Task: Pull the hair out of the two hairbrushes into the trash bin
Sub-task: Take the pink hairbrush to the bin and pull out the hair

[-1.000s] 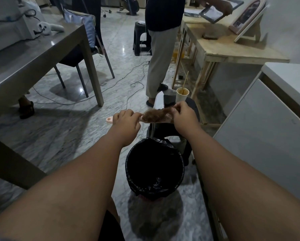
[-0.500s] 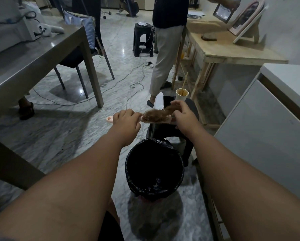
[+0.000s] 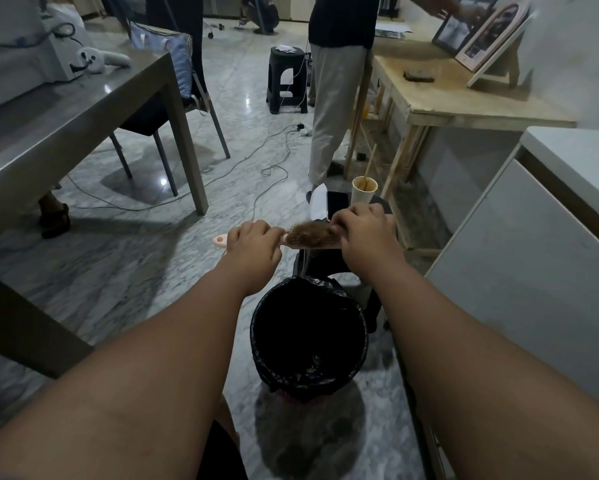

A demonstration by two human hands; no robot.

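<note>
My left hand (image 3: pixel 253 241) grips the handle of a pink hairbrush (image 3: pixel 293 241) held level above the floor, just beyond the trash bin (image 3: pixel 256 336). Only the handle's tip shows past my fist. A matted clump of brown hair (image 3: pixel 312 233) covers the bristles. My right hand (image 3: pixel 365 232) rests on the brush's far end with its fingertips pinching that hair. The bin is lined with a black bag and stands open below my forearms. A second hairbrush is not visible to me.
Behind the brush, a black stool (image 3: pixel 377 282) carries a paper cup with a stick (image 3: pixel 364 189), a dark phone (image 3: pixel 338 202) and a white object. A person (image 3: pixel 336 81) stands by a wooden table (image 3: pixel 471 105). A grey table (image 3: pixel 66 126) is left, white cabinet (image 3: pixel 533 265) right, cables (image 3: pixel 267 157) on the floor.
My hands and the brush have stayed almost in place; my right fingers shifted slightly on the hair. The standing person stepped to the right and farther off.
</note>
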